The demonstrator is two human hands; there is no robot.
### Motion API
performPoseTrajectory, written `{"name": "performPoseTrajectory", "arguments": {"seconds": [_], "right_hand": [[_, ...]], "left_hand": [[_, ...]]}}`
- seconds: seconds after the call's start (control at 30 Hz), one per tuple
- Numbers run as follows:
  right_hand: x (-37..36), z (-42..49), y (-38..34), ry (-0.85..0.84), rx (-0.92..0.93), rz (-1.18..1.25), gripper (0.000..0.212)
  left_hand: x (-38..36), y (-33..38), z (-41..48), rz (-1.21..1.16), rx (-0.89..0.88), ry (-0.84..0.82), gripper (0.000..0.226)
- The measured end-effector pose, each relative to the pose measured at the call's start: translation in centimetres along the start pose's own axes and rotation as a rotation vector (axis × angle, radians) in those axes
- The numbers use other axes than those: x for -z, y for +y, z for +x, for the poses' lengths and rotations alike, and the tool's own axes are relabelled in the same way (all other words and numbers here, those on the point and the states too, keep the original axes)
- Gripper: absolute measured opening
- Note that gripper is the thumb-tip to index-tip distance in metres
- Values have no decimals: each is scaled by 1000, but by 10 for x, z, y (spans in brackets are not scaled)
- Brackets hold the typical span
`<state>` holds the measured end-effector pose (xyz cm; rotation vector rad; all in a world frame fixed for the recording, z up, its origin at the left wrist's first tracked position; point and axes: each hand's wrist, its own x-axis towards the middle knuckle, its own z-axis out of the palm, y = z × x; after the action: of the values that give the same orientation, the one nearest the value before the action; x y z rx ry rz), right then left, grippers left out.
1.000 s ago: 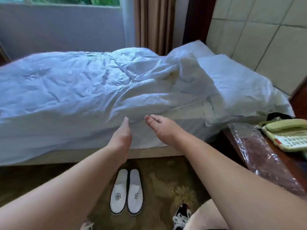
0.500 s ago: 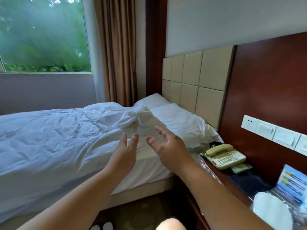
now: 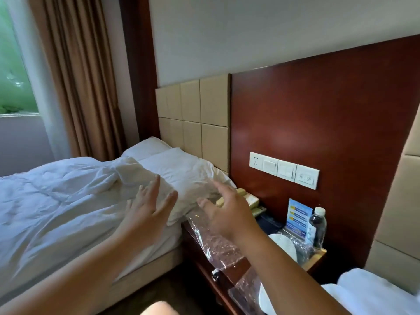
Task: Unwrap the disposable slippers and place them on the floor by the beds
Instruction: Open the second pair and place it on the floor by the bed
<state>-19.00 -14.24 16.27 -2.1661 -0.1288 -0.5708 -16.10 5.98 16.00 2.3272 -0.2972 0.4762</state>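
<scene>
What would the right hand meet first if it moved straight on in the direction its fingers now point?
Probably the phone on the nightstand: the open right hand points up-left toward it and partly covers it. Depth is unclear; it could pass above and reach the pillow.

Soft daylight from the window (image 3: 13, 71) at left lights the white bedding (image 3: 56, 201), leaving the floor below in shadow. A faint sheen marks the wood panel (image 3: 318, 133). Both hands are slightly motion-blurred, and wide-angle distortion bends the frame's edges.

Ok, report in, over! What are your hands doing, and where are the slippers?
Left hand and right hand open, empty. Wrapped slippers on nightstand. Loose plastic wrap lies between.
</scene>
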Motion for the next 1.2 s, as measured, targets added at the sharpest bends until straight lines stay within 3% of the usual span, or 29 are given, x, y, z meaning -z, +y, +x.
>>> {"name": "performPoseTrajectory", "arguments": {"seconds": [0.2, 0.4, 0.63, 0.83, 0.93, 1.13, 1.2], "right_hand": [[27, -24, 67, 77, -99, -150, 67], [33, -46, 135, -10, -292, -314, 74], [14, -66, 209, -91, -586, -409, 81], [-5, -71, 253, -170, -860, -425, 106], [-14, -75, 262, -189, -945, -431, 108], [-19, -68, 269, -115, -1084, -406, 135], [-19, -64, 270, -45, -1139, -373, 134]], "left_hand": [[-53, 24, -19, 280, -306, -172, 78], [-87, 31, -28, 421, -510, -278, 77], [-115, 25, -33, 489, -596, -328, 76], [-125, 14, -33, 521, -618, -361, 78], [-124, 6, -29, 521, -609, -360, 76], [-119, -10, -21, 531, -560, -368, 76], [-118, -14, -19, 535, -552, -367, 75]]}}
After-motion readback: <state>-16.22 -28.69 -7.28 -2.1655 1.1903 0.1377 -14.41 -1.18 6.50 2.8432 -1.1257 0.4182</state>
